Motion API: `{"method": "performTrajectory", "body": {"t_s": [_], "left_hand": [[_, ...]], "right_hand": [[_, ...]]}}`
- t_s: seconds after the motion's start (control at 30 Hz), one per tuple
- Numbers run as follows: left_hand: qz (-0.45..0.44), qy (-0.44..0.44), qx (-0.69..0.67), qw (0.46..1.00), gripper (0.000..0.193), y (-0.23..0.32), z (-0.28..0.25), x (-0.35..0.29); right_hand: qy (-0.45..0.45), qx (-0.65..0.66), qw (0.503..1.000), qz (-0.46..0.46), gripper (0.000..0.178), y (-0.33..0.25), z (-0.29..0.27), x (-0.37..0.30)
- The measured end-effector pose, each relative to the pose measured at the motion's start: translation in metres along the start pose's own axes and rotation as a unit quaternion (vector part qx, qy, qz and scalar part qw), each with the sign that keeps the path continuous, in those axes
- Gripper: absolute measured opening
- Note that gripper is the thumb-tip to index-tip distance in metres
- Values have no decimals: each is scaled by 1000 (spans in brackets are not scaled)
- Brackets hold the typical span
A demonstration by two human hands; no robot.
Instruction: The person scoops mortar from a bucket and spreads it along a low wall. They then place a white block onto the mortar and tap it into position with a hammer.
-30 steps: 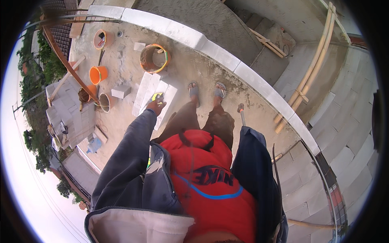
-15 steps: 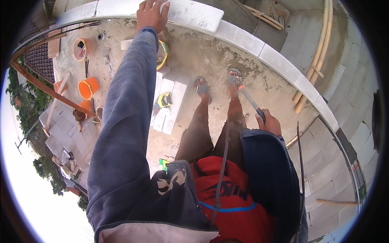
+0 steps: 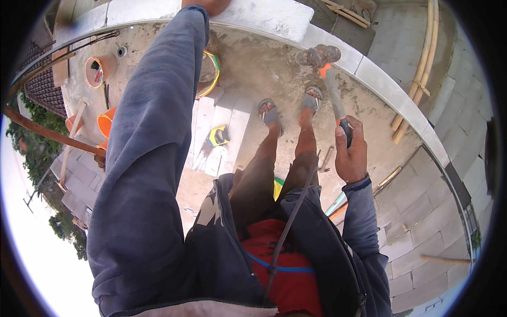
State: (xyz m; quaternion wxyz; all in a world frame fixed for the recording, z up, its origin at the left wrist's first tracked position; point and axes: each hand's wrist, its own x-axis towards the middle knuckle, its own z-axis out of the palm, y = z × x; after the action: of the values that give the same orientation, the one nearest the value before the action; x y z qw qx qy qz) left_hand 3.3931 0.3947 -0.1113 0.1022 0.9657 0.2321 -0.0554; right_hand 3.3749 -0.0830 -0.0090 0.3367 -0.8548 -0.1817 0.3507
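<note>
My right hand (image 3: 353,153) is closed round the dark grip of a mallet (image 3: 335,95) with an orange and grey handle. The mallet's dusty, two-faced head (image 3: 318,55) is raised, appearing in front of the curved course of pale blocks. At the top edge my left hand (image 3: 207,5) rests against a white block (image 3: 264,18) lying on that course. The picture cuts off its fingers, so their pose is hidden. The left sleeve stretches across the view from below.
Below stand a yellow-rimmed bucket (image 3: 215,76), an orange pail (image 3: 105,122) and a pinkish bucket (image 3: 100,71). A yellow tool (image 3: 218,136) lies on stacked white blocks (image 3: 235,119). Bamboo poles (image 3: 422,74) lean at the right. A rusty bar (image 3: 47,129) crosses the left side.
My right hand has lifted the mallet up and forward, bringing its head into sight. My left hand has slipped mostly beyond the top edge, and the view has shifted slightly.
</note>
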Motion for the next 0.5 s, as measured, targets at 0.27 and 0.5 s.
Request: {"method": "performTrajectory", "body": {"t_s": [0.27,0.5], "left_hand": [[29,66,51,996,51,-16,21,3],[27,35,-2,999,43,2,6,14]], "right_hand": [[7,-94,995,37,38,-66,-70,165],[-27,-118,992,-17,50,-32,-82,300]]}}
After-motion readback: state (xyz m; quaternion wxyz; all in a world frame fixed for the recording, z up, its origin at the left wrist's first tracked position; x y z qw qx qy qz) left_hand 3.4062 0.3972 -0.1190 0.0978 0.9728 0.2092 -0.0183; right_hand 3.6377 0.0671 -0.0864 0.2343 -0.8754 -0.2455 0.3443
